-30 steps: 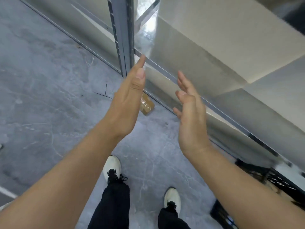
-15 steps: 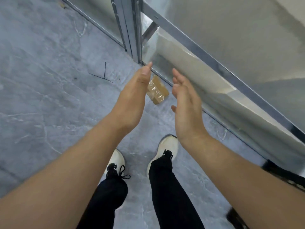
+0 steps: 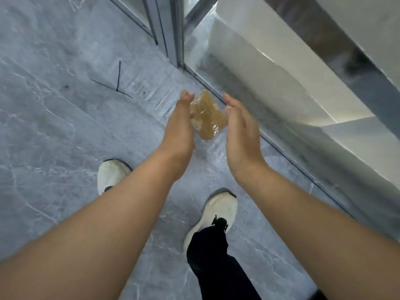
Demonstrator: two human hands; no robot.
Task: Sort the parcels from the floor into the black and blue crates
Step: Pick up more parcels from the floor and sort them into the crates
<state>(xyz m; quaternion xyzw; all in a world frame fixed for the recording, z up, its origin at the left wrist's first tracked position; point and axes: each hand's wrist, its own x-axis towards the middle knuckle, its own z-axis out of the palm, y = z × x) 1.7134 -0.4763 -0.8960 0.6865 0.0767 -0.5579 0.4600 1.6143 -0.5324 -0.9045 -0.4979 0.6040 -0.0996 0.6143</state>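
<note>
Parcel: a small tan cardboard parcel wrapped in glossy clear tape [image 3: 208, 114] is lying just above the middle of the frame, on the grey marbled floor tiles [image 3: 65, 137], close beside the thin metal floor rail [image 3: 281, 152] that is running diagonally from upper centre to lower right
Left hand: the left hand [image 3: 180, 126] is reaching in from the lower left, palm turning towards the parcel, nothing in its grasp
Left fingers: the left fingers [image 3: 185, 98] are stretching out straight and together; they are covering the parcel's left edge in the picture, and whether they are touching it cannot be told
Right hand: the right hand [image 3: 240, 131] is reaching in from the lower right, palm facing the other hand, holding nothing
Right fingers: the right fingers [image 3: 232, 105] are lying straight and slightly spread, sitting just beside the parcel's right edge; contact cannot be told
Parcel and fingers: the parcel is showing between the two flat palms, its far corner reaching about level with the fingertips and its near corner poking out below the gap between the hands
Floor mark: thin black crossing strands [image 3: 118, 83] are lying on the tiles at upper left, well apart from the parcel
Feet: a white shoe [image 3: 111, 175] is standing at lower left of centre; a second white shoe [image 3: 220, 213] is standing at lower centre under a black trouser leg [image 3: 214, 256]
Background: a grey metal upright post [image 3: 173, 29] is rising at top centre; a white angular block [image 3: 270, 68] is sitting behind the rail at upper right
</note>
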